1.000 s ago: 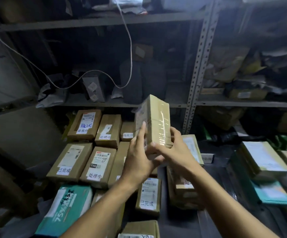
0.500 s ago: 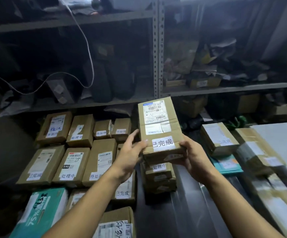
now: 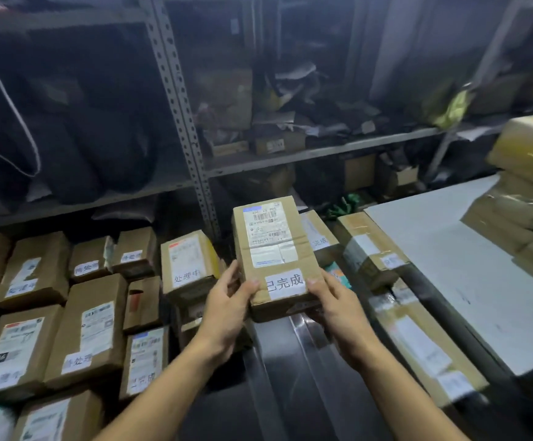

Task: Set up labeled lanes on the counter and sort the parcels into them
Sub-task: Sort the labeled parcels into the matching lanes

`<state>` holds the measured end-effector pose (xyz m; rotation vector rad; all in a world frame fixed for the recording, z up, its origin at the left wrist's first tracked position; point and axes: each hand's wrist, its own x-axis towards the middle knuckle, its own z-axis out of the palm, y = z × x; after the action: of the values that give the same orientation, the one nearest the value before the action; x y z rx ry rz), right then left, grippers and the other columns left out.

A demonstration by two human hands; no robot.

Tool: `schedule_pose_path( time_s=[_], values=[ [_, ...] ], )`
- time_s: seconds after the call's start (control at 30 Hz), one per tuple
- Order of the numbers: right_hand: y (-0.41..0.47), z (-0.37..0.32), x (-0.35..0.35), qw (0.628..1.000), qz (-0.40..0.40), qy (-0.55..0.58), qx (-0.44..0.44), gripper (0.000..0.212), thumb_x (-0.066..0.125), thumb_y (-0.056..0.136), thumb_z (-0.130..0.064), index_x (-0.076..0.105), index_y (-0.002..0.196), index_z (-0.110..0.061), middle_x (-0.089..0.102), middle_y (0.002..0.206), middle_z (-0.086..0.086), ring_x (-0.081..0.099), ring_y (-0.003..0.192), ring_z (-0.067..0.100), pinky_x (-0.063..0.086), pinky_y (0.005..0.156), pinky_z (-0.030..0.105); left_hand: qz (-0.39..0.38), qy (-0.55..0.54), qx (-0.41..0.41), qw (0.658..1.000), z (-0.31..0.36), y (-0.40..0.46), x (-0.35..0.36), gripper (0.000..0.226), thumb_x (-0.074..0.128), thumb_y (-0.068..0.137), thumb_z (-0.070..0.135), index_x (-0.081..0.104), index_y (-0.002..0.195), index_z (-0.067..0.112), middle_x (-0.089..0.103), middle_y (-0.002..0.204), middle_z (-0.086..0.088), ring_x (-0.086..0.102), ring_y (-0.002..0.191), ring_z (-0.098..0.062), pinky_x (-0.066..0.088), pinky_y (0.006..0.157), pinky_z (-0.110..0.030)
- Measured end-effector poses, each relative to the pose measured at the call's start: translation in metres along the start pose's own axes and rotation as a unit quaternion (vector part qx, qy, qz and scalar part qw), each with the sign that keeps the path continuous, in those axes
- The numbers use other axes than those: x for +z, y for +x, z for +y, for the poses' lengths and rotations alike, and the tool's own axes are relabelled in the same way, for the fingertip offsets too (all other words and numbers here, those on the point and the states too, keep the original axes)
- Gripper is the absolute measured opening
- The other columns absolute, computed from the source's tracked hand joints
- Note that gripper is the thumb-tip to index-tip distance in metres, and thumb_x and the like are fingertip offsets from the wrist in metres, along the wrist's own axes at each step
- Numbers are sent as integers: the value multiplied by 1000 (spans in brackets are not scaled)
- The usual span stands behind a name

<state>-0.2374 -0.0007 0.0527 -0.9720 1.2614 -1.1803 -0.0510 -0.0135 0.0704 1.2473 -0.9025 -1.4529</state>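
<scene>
Head view. The counter is dark and glossy, with a bare strip running from you toward the metal shelving behind it. The shelves are dim and hold loose paper, bags and a few cartons; a white cable loops down at the far left. To the left of the bare strip, rows of brown parcels lie flat and close together, each with a white handwritten tag; one taller parcel tagged 处理中 sits on top of others just left of your hands. To the right, more taped parcels line the counter edge beside a white board, and a stack of wrapped boxes rises at the far right.

You hold one box above the bare strip, label side up, its long axis pointing away from you. Its white tag reads 已完成 and faces you. Your left hand grips the near left corner, thumb on top and fingers curled beneath. Your right hand grips the near right corner the same way. The far end projects well beyond both hands.
</scene>
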Motion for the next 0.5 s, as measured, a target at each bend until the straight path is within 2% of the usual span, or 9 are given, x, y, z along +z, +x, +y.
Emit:
schedule_pose_path(
  time_s=[0.17,0.23,0.3,0.4,0.5],
  values=[
    [1,10,-45,998,50,11,27,25,55,100,-20,69,120,-15,76,107,0,70,106,20,56,88,39,-67,21,-14,997,-18,-4,43,46,57,97,13,50,142,24,68,127,-3,69,110,-18,57,92,-36],
    [2,15,-58,998,41,14,35,27,55,100,-22,67,123,-12,76,108,1,71,104,17,56,83,35,-68,25,-20,997,-24,-3,54,44,55,99,13,50,141,24,69,125,-2,69,110,-19,57,93,-38],
    [3,20,-68,998,31,24,39,30,57,99,-25,65,125,-12,75,111,1,69,108,17,56,88,36,-57,26,-22,998,-29,0,61,45,55,99,13,49,142,26,70,124,-3,69,110,-19,56,94,-40],
    [7,26,-79,999,17,38,34,57,66,87,-51,59,135,-20,72,121,-2,66,116,16,51,103,43,-40,25,-22,999,-33,4,72,43,55,99,14,48,139,29,70,123,-4,69,110,-19,55,97,-42],
    [12,31,-79,998,30,51,30,81,72,67,-75,57,135,-33,71,123,-5,65,118,13,49,103,42,-14,32,-11,999,-35,14,82,39,56,99,16,52,136,28,71,120,-3,69,110,-19,53,100,-44]
  ],
)
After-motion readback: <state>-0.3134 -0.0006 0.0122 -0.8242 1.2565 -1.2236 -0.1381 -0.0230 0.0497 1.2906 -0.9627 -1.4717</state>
